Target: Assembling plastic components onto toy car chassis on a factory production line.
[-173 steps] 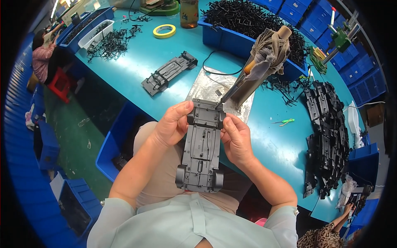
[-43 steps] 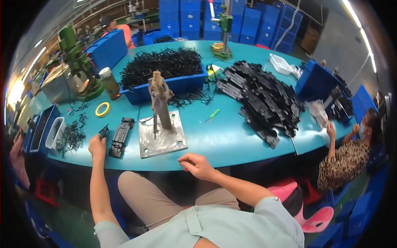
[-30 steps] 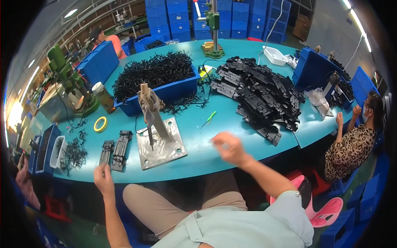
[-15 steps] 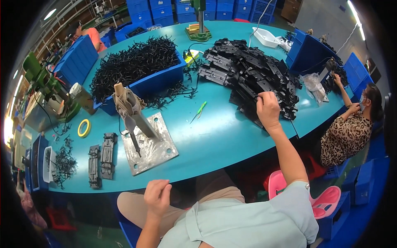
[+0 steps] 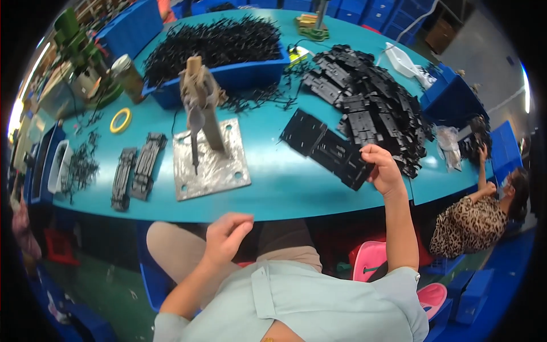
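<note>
My right hand (image 5: 385, 171) pinches one end of a flat black slotted plastic panel (image 5: 327, 147), holding it tilted above the table. Beside it, to the right and behind, lies a heap of similar black plastic parts (image 5: 364, 117). My left hand (image 5: 228, 236) is closed, its fingers curled together, just off the table's front edge; nothing shows in it. Ahead of that hand stands a metal post on a square steel plate (image 5: 212, 179), with a cloth-wrapped wooden stick (image 5: 194, 67) and a dark pointed rod (image 5: 195, 151) on it. Two long black plastic parts (image 5: 135, 171) lie left of the plate.
A blue bin (image 5: 242, 77) heaped with thin black pieces (image 5: 213, 43) stands at the back. Around it on the teal table are a roll of yellow tape (image 5: 120, 121), a green machine (image 5: 85, 51) and a white tray (image 5: 400, 61). A co-worker (image 5: 473, 219) sits at the right.
My right hand has drawn a black panel off the heap toward the middle of the table. My left hand has moved slightly forward and right. The view has shifted; the green-handled tool is no longer visible.
</note>
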Demonstrator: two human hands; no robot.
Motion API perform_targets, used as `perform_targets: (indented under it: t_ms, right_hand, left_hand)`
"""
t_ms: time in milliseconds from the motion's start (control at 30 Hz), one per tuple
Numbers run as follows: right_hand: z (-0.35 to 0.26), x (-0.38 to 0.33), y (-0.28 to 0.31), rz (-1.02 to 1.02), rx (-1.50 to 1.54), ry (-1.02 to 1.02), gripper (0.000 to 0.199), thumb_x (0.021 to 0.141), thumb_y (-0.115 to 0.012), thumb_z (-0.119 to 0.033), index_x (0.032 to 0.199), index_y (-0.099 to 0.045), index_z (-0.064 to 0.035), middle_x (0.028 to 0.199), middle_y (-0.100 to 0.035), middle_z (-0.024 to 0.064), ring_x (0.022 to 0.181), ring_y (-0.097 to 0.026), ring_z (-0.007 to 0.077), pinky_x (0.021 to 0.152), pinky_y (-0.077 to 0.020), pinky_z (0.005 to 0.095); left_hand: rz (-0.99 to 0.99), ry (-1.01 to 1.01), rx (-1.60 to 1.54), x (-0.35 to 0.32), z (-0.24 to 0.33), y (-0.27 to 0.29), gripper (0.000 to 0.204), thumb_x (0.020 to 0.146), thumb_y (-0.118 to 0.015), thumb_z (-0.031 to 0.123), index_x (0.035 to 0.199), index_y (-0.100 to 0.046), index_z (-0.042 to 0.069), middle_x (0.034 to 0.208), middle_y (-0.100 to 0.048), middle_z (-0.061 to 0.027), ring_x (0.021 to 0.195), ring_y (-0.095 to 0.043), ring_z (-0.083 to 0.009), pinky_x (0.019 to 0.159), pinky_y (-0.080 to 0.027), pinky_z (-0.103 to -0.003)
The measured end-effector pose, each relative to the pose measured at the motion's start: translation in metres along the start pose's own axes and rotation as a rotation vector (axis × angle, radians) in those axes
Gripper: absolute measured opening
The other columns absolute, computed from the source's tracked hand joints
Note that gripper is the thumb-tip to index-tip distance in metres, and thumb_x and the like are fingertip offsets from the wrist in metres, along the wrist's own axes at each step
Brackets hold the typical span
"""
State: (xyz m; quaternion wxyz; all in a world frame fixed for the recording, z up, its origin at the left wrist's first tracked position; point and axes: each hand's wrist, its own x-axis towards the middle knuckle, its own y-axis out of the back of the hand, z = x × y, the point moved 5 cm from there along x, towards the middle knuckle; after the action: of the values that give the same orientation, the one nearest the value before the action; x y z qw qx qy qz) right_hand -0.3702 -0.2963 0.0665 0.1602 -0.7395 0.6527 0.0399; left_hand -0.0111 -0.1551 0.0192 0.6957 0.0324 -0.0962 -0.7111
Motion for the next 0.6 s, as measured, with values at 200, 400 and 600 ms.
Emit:
perform_targets:
  t_ms: [200,400,600]
  right_hand:
    - [0.02,0.008,-0.055,-0.341,-0.235,-0.168,0.013,0.072,-0.064,-0.012,0.073,-0.066,0.001,0.074,-0.066,0.0085,0.063,-0.059,0.0131,0.058,-0.0451,0.0241]
    - [0.041,0.036,-0.121,-0.536,-0.447,-0.184,0.025,0.08,-0.064,-0.025,0.077,-0.069,-0.0004,0.077,-0.066,0.0063,0.07,-0.056,0.0123,0.065,-0.0422,0.0246]
    - [0.008,0.115,-0.126,-0.073,-1.003,0.688,0.02,0.081,-0.069,-0.021,0.092,-0.067,-0.0037,0.077,-0.064,0.008,0.065,-0.057,0.019,0.062,-0.0462,0.0336]
  left_hand:
    - [-0.118,0.366,-0.662,0.021,0.006,-0.012,0.044,0.093,-0.056,0.012,0.131,-0.043,-0.004,0.112,-0.058,-0.0144,0.094,-0.058,-0.0166,0.069,-0.053,-0.027]
    - [-0.251,0.538,-0.538,0.002,-0.003,-0.018,0.037,0.091,-0.059,0.012,0.126,-0.053,0.001,0.086,-0.057,0.0002,0.075,-0.056,-0.0076,0.055,-0.052,-0.024]
    - [-0.042,0.534,-0.63,-0.014,-0.016,-0.004,0.026,0.091,-0.056,0.007,0.115,-0.055,-0.004,0.091,-0.066,-0.0096,0.069,-0.063,-0.0121,0.056,-0.052,-0.024]
